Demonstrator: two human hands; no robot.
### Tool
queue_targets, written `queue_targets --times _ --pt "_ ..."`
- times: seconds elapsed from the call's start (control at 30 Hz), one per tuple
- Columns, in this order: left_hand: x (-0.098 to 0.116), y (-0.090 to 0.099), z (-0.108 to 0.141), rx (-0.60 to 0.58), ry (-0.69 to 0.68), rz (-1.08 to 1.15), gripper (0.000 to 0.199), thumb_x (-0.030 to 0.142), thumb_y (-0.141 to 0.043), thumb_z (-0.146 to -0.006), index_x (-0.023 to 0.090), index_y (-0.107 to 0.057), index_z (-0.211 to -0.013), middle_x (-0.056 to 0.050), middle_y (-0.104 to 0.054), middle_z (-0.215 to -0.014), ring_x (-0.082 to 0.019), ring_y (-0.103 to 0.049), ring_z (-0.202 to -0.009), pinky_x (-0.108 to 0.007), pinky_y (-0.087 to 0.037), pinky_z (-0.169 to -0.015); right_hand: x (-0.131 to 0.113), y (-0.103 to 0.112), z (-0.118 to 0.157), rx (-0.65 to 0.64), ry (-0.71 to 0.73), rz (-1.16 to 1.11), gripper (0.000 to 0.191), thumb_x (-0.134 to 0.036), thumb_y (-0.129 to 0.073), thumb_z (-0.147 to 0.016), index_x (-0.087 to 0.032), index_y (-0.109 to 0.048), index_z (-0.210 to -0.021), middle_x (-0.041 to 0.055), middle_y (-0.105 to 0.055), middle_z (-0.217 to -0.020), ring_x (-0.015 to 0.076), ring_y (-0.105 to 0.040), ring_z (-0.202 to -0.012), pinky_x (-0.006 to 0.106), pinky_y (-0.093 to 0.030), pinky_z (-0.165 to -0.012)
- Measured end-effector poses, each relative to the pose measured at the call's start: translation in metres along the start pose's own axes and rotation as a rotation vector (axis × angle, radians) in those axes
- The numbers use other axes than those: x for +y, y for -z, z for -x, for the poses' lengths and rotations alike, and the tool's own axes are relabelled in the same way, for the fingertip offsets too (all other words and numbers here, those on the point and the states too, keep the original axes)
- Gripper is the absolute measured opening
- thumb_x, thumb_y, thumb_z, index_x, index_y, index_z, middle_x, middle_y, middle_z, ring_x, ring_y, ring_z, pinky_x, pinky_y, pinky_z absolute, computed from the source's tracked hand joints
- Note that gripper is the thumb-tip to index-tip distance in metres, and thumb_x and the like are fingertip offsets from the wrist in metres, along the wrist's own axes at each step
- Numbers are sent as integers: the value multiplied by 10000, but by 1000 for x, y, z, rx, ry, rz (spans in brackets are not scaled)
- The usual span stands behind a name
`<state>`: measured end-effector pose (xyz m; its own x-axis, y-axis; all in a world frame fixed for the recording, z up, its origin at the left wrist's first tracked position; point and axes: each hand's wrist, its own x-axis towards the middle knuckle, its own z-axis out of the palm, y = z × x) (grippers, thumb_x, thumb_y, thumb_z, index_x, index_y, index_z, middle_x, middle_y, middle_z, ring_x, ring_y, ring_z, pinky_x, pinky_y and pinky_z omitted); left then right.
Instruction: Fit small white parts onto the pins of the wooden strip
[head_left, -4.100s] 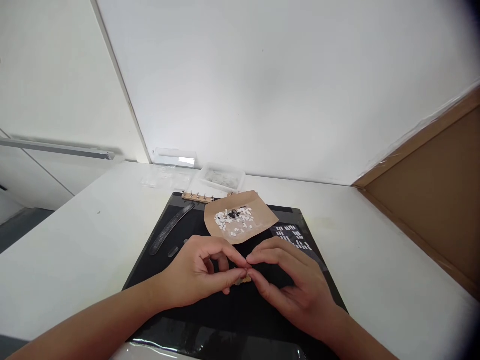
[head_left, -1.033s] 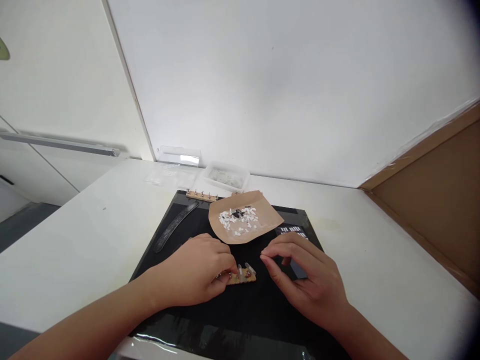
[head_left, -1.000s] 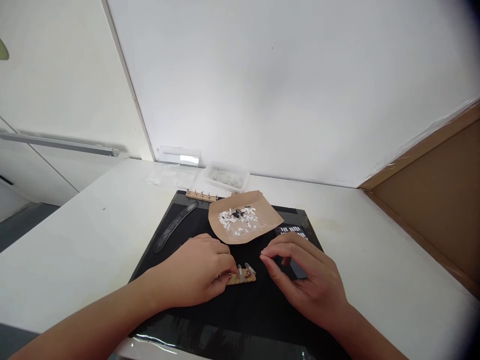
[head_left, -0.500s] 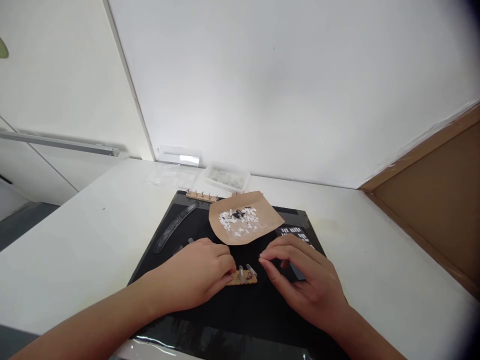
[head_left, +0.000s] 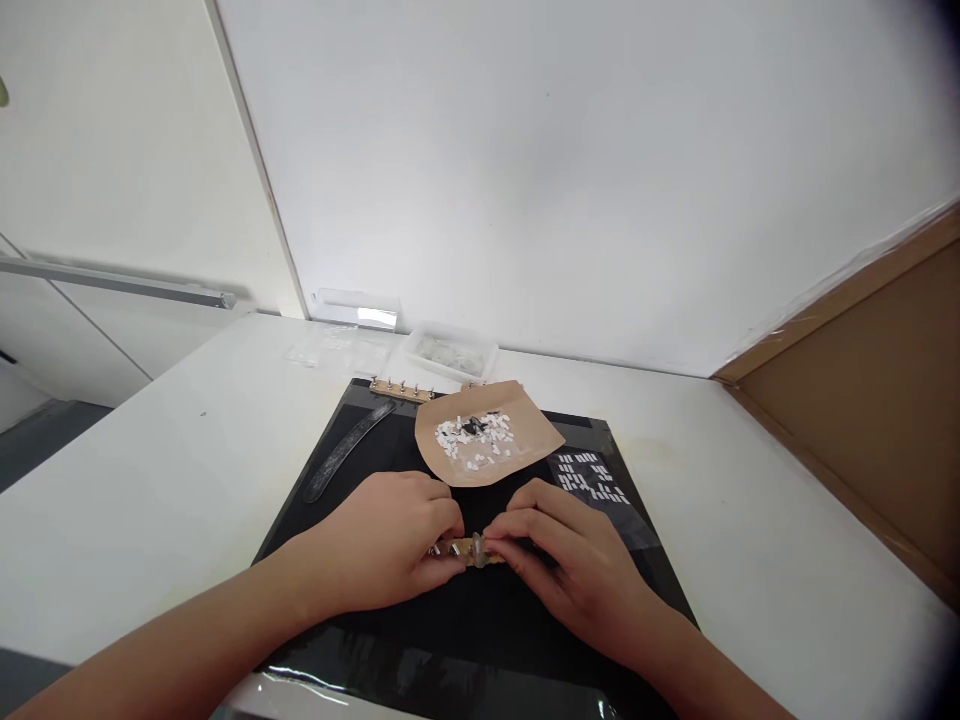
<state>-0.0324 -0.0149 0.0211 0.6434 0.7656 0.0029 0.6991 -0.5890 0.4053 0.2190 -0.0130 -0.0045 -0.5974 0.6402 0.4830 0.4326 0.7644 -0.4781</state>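
Observation:
A short tan strip [head_left: 463, 553] with small metal holders on top lies near the middle of the black mat. My left hand [head_left: 397, 535] grips its left part between thumb and fingers. On the strip stands a clear artificial nail tip [head_left: 479, 550]. My right hand [head_left: 559, 550] is pinched at the strip's right end, right against the nail tip; its fingertips cover that end, where another tip stood. Behind both hands rests a brown paper sheet [head_left: 525, 430] carrying many small white pieces [head_left: 452, 437] and a few black bits [head_left: 474, 427].
The black mat [head_left: 390, 650] lies on a white table [head_left: 150, 460]. A curved dark nail file [head_left: 349, 452] is at its left. White adhesive tabs [head_left: 581, 475] sit on a dark sheet at right. At the back are another pegged strip [head_left: 401, 390], a plastic tray [head_left: 450, 355] and clear bags [head_left: 337, 348].
My right hand has moved left, from beside the strip onto its right end. My left hand and the strip shift slightly, and more of the metal holders shows. The adhesive tabs are now uncovered.

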Motion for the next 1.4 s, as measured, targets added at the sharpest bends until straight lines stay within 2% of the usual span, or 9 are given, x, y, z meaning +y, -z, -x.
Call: queue_targets --times 0.2,0.4,0.87,0.97,1.1,1.23,1.3,1.4 --pt "2 1 0 51 39 9 251 473 -730 -915 227 -750 -960 -11 -757 -912 -232 -707 -898 -331 -483 -734 0 -8 -1 -48 -1 5 84 -200 -655 -1017 -241 -703 -1073 27 -664 -959 144 -627 -830 272 -493 -716" --pt "4 0 2 77 29 49 166 399 -708 -944 239 -750 -933 8 -760 -913 -208 -707 -900 -309 -480 -725 1 -8 -4 -54 -16 -14 80 -194 -635 -1024 -235 -701 -1042 31 -658 -937 149 -621 -813 279 -492 -711" --pt "7 6 1 10 92 114 139 369 -701 -949 247 -769 -953 6 -782 -890 -198 -724 -836 -308 -502 -720 -5 -6 -6 -50 50 52 79 -188 -633 -1021 -220 -701 -1048 36 -665 -935 149 -612 -812 268 -484 -691" --pt "6 7 1 26 88 145 133 358 -722 -924 260 -761 -1006 14 -785 -941 -199 -723 -896 -307 -513 -741 -5 -6 -6 -44 58 55 77 -189 -635 -1020 -215 -703 -1047 37 -666 -937 147 -610 -810 269 -482 -689" --pt "0 10 1 53 51 110 278 374 -817 -821 241 -737 -1051 -13 -782 -1042 -238 -708 -1032 -308 -522 -765 -6 -8 -7 -44 74 57 79 -193 -638 -1023 -212 -707 -1057 39 -674 -953 143 -614 -819 271 -479 -696" --pt "-4 12 1 52 35 110 293 359 -828 -810 239 -708 -1048 10 -795 -994 -240 -693 -1075 -310 -516 -793 -7 -13 -8 -32 98 92 78 -208 -650 -1022 -216 -722 -1050 35 -673 -941 141 -610 -813 272 -471 -691" --pt "-4 11 1 37 38 118 262 341 -818 -819 245 -686 -1024 33 -796 -943 -232 -698 -1047 -307 -498 -775 -7 -15 -9 -25 112 116 76 -214 -662 -1017 -223 -733 -1041 30 -669 -931 139 -603 -803 274 -461 -686" --pt "-3 10 2 16 68 117 266 326 -813 -812 239 -628 -984 45 -789 -907 -214 -711 -903 -301 -453 -700 -6 -17 -9 -32 113 139 80 -226 -661 -1019 -228 -740 -1034 29 -666 -923 139 -597 -797 278 -453 -686"
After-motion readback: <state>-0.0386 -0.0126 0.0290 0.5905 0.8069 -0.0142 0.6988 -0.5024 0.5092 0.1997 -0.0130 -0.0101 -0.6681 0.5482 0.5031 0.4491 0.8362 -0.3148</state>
